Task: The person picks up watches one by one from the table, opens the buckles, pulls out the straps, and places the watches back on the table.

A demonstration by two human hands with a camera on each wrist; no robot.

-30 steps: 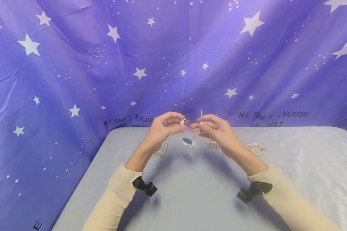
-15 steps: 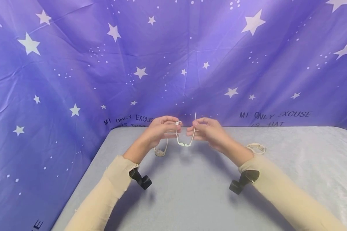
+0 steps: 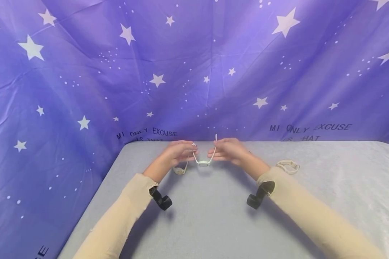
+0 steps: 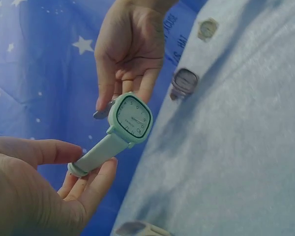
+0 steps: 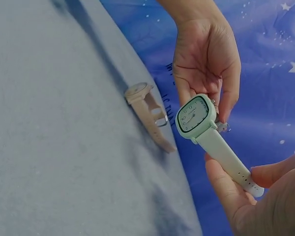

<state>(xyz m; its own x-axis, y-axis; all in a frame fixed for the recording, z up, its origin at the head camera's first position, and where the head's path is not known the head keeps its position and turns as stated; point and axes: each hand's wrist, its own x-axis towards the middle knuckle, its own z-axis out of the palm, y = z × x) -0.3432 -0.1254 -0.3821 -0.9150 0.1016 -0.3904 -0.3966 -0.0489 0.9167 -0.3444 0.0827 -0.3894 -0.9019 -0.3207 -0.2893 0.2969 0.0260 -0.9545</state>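
A pale mint-green wristwatch (image 3: 203,164) hangs in a U between my two hands, its strap unfastened. My left hand (image 3: 178,151) pinches the buckle end of the strap between thumb and fingers. With thumb and fingers, my right hand (image 3: 230,150) pinches the other strap end, whose tip sticks up above the thumb. Both wrist views show the squarish dial (image 4: 133,118) with a dark green ring around it. Small holes run along the strap (image 5: 228,160) toward the right hand's fingertips.
A beige watch (image 3: 179,171) lies behind the left hand, and another cream watch (image 3: 288,166) lies at the right. A pinkish square watch (image 4: 186,81) shows in the left wrist view. Grey-blue cloth (image 3: 204,216) covers the table, with a purple starry curtain (image 3: 194,64) behind.
Both hands have come down and to the left with the mint-green watch. The watch has tilted in their grip. The pinkish watch has become hidden behind the right hand in the head view.
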